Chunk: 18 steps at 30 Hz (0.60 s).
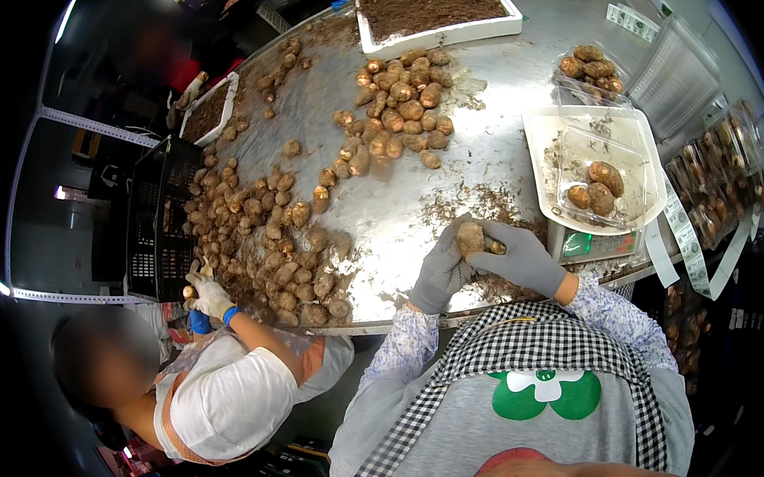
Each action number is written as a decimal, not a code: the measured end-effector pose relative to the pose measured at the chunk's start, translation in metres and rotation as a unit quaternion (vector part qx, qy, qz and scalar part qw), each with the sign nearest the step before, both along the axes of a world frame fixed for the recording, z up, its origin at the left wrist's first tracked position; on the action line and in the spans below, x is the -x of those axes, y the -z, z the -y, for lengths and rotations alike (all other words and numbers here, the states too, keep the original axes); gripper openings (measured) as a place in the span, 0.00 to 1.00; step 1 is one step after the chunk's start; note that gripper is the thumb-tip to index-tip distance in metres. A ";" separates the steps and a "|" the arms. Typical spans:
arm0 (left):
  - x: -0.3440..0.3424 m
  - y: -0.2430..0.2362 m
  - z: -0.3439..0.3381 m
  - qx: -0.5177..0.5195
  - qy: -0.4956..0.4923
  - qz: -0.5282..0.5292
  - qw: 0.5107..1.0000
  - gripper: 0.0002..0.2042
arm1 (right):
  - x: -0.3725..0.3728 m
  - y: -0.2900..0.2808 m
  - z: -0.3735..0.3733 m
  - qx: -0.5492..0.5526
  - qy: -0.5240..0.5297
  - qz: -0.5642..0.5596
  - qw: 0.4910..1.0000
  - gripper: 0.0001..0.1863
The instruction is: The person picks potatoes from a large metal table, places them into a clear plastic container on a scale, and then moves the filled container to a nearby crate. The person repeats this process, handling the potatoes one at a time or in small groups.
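Over the near edge of the metal table, my two grey-gloved hands meet. My left hand [440,272] is closed round a small brown taro [469,238], whose upper side shows between the gloves. My right hand [523,258] presses against it from the right, its fingers closed on a darker brown piece [496,247] that looks like another taro, mostly covered by the glove. To the right, an open clear plastic box [561,171] with several taros [602,189] in it rests in a white tray [537,130] on a scale [596,244].
Loose taros [404,96] lie mid-table; a larger heap [264,234] spreads left, beside a black crate [147,222]. A white foam box [439,40] of soil stands at the back. Stacked clear lids [678,76], filled packs [721,170] and a label strip [685,232] are right. A co-worker's gloved hand [209,295] works left.
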<state>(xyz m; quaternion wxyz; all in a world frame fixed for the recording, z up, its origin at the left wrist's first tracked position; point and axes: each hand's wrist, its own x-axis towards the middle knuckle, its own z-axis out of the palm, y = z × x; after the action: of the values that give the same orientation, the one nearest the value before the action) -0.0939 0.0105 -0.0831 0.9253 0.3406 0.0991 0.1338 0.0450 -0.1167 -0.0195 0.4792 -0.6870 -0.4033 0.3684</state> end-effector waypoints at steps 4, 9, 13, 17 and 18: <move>-0.009 -0.031 0.005 -0.093 -0.008 -0.170 0.981 0.21 | -0.003 0.000 0.000 0.041 0.033 0.034 0.998 0.34; -0.014 -0.052 0.000 -0.260 -0.042 -0.270 0.926 0.17 | -0.007 0.014 0.002 0.080 0.079 0.049 0.992 0.33; -0.016 -0.059 0.000 -0.333 -0.049 -0.251 0.908 0.18 | -0.005 0.011 0.003 0.095 0.063 0.045 0.992 0.32; -0.018 -0.054 0.002 -0.474 -0.069 -0.233 0.846 0.21 | -0.004 0.012 0.004 0.057 0.073 0.100 0.991 0.28; -0.017 -0.051 0.003 -0.499 -0.078 -0.224 0.834 0.22 | -0.004 0.012 0.004 0.046 0.073 0.096 0.992 0.28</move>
<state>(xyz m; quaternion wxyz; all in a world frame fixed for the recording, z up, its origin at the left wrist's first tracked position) -0.0770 0.0075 -0.0322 0.5691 0.7676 0.2498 0.1564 0.0493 -0.1209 -0.0313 0.4317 -0.7681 -0.3786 0.2836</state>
